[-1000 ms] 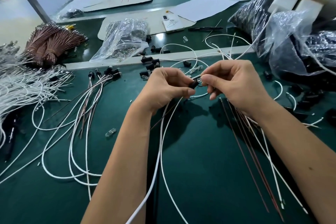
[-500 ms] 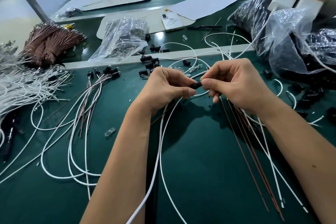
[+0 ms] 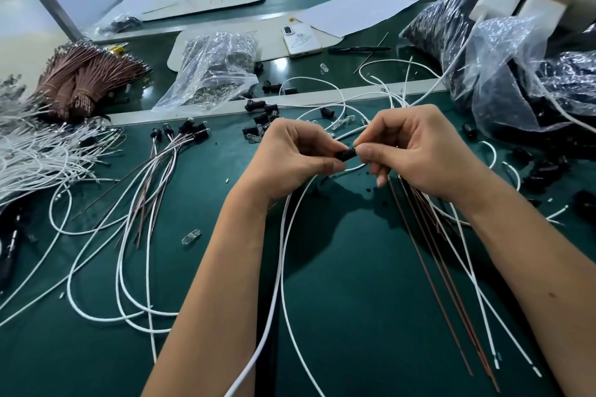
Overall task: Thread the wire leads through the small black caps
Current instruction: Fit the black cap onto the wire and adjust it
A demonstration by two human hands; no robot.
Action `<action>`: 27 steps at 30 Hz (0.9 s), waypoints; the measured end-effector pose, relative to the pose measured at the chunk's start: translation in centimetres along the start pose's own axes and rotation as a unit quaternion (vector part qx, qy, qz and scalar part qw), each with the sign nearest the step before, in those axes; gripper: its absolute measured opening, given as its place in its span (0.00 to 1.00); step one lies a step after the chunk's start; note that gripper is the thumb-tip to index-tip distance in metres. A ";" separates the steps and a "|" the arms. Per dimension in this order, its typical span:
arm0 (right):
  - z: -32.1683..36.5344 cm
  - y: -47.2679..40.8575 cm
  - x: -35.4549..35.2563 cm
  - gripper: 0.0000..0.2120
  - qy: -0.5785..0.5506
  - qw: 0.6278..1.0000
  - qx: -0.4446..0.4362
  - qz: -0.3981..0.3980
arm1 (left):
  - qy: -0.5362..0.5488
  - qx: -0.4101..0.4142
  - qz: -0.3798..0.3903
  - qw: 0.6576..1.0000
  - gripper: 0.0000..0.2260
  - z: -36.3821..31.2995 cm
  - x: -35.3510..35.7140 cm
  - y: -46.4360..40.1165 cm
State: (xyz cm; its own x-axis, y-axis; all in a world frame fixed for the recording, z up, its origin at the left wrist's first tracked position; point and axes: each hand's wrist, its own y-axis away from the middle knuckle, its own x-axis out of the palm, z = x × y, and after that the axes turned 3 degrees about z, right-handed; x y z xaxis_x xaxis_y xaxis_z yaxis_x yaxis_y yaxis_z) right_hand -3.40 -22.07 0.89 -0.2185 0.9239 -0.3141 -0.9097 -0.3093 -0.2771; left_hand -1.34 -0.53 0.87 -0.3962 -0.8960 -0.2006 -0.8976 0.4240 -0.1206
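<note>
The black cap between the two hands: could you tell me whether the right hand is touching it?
Touching. The head view shows the right hand with its thumb tip pressed against the end of the black cap, which the left hand pinches from the other side.

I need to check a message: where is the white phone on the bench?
In the head view, the white phone lies face down at the back centre, between the clear plastic bag of small parts and the black pen.
</note>
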 end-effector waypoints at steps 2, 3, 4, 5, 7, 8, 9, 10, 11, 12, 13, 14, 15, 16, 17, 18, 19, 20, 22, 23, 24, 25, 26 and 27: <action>0.0 0.0 0.0 0.03 -0.006 1.000 0.007 -0.007 | -0.018 0.021 -0.011 1.000 0.10 0.0 0.2 -0.1; 0.0 0.0 0.0 0.03 -0.008 1.000 0.011 -0.009 | -0.032 0.027 -0.015 0.999 0.10 0.0 0.3 -0.1; -0.1 -0.1 0.0 0.03 -0.008 1.000 0.015 -0.009 | -0.046 0.031 -0.017 0.998 0.10 0.0 0.4 -0.1; -0.1 -0.1 0.0 0.03 -0.008 1.000 0.019 -0.006 | -0.056 0.031 -0.017 0.998 0.10 0.0 0.4 -0.1; -0.1 -0.1 0.0 0.02 -0.002 1.000 0.021 -0.001 | -0.062 0.030 -0.014 0.998 0.10 0.1 0.3 -0.2; -0.1 -0.1 0.0 0.02 0.001 1.000 0.020 -0.003 | -0.059 0.029 -0.014 0.998 0.10 0.1 0.3 -0.2; -0.1 -0.1 0.0 0.02 0.004 1.000 0.018 -0.006 | -0.054 0.026 -0.013 0.998 0.10 0.1 0.2 -0.3; -0.1 -0.1 0.0 0.02 0.006 1.000 0.017 -0.010 | -0.049 0.022 -0.012 0.998 0.10 0.2 0.2 -0.3; -0.1 -0.1 0.0 0.02 0.010 1.000 0.014 -0.013 | -0.045 0.018 -0.010 0.999 0.10 0.2 0.2 -0.3; 0.0 -0.1 0.0 0.02 0.014 1.000 0.008 -0.015 | -0.040 0.013 -0.007 0.999 0.10 0.2 0.2 -0.3; 0.0 -0.1 -0.1 0.02 0.019 1.000 0.001 -0.015 | -0.034 0.008 -0.005 0.999 0.09 0.3 0.2 -0.3; 0.1 -0.1 -0.1 0.02 0.022 1.000 -0.006 -0.014 | -0.025 0.004 -0.003 1.000 0.09 0.3 0.2 -0.3; 0.1 -0.1 -0.1 0.02 0.022 1.000 -0.011 -0.014 | -0.016 0.001 -0.002 1.000 0.09 0.3 0.1 -0.2; 0.1 0.0 -0.1 0.02 0.021 1.000 -0.014 -0.013 | -0.008 -0.001 -0.002 1.000 0.10 0.4 0.0 -0.2; 0.1 -0.1 -0.1 0.02 0.020 1.000 -0.015 -0.011 | -0.002 -0.001 -0.001 1.000 0.10 0.4 0.0 -0.2; 0.1 -0.1 -0.1 0.02 0.020 1.000 -0.014 -0.009 | 0.001 -0.002 0.001 1.000 0.10 0.4 0.0 -0.2; 0.1 -0.1 -0.1 0.02 0.020 1.000 -0.012 -0.007 | 0.003 -0.002 0.002 1.000 0.10 0.4 0.0 -0.1; 0.1 -0.1 -0.2 0.02 0.021 1.000 -0.010 -0.005 | 0.006 -0.004 0.004 1.000 0.10 0.4 0.0 -0.2; 0.1 -0.1 -0.3 0.02 0.020 1.000 -0.006 -0.006 | 0.015 -0.006 0.007 1.000 0.10 0.4 0.1 -0.2; 0.1 -0.1 -0.3 0.02 0.020 1.000 -0.006 -0.007 | 0.020 -0.007 0.008 1.000 0.10 0.4 0.1 -0.1; 0.1 -0.1 -0.2 0.02 0.019 1.000 -0.009 -0.008 | 0.025 -0.008 0.007 1.000 0.10 0.4 0.1 -0.1; 0.1 -0.1 -0.1 0.02 0.020 1.000 -0.013 -0.009 | 0.028 -0.009 0.004 1.000 0.10 0.4 0.0 -0.1; 0.1 -0.1 0.0 0.02 0.022 1.000 -0.017 -0.011 | 0.029 -0.009 0.001 1.000 0.10 0.4 0.0 -0.1; 0.0 -0.1 0.1 0.02 0.025 0.999 -0.020 -0.014 | 0.028 -0.009 -0.001 1.000 0.09 0.4 0.1 -0.1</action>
State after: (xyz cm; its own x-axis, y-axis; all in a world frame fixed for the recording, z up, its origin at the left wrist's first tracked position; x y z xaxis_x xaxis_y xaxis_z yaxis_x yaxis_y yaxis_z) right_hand -3.36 -21.99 0.94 -0.1748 0.9201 -0.3507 -0.9004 -0.2934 -0.3211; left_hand -1.26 -0.58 0.50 -0.4038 -0.9031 -0.1463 -0.9017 0.4199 -0.1032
